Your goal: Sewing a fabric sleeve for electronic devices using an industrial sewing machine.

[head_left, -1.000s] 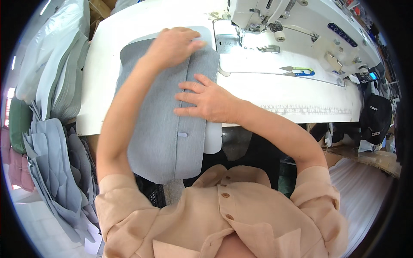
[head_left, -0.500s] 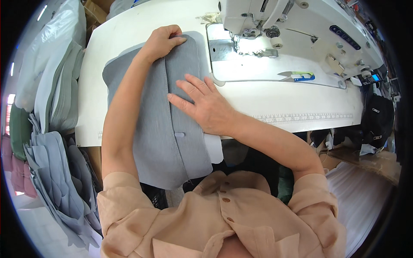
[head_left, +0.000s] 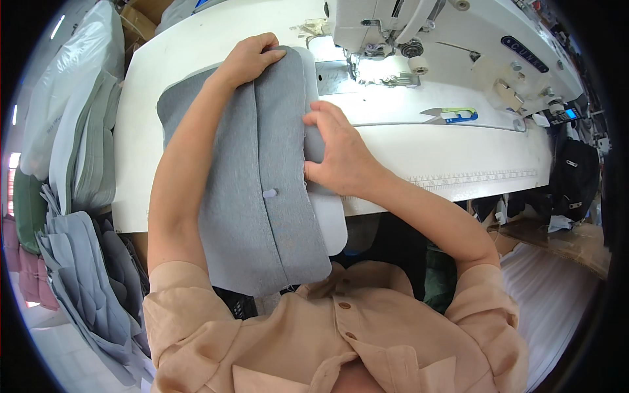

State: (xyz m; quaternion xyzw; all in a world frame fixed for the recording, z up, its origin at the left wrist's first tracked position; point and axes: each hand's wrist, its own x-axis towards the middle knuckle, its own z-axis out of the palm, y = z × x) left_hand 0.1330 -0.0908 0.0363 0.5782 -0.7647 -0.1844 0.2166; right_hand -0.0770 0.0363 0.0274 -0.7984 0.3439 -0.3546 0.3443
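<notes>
A grey fabric panel [head_left: 229,190] with a lengthwise seam hangs over the table's front edge toward my lap. My left hand [head_left: 250,59] is closed on its far edge, thumb on top. A small pale tab [head_left: 270,193] sits at the seam. Beneath the panel, a lighter layer [head_left: 333,226] sticks out on the right. My right hand [head_left: 344,154] is at the panel's frayed right edge, thumb and fingers spread apart. A bit of grey cloth [head_left: 315,145] shows between them; the undersides of the fingertips are hidden.
A white sewing machine [head_left: 452,39] stands at the far right of the white table [head_left: 147,131]. Thread snips [head_left: 452,116] lie before it, and a ruler strip [head_left: 472,180] runs along the front. Stacked grey cut pieces [head_left: 85,262] hang at the left.
My right hand has slid from flat on the panel to its right edge. The panel has shifted slightly, and more of the lighter layer shows. My left hand keeps its hold.
</notes>
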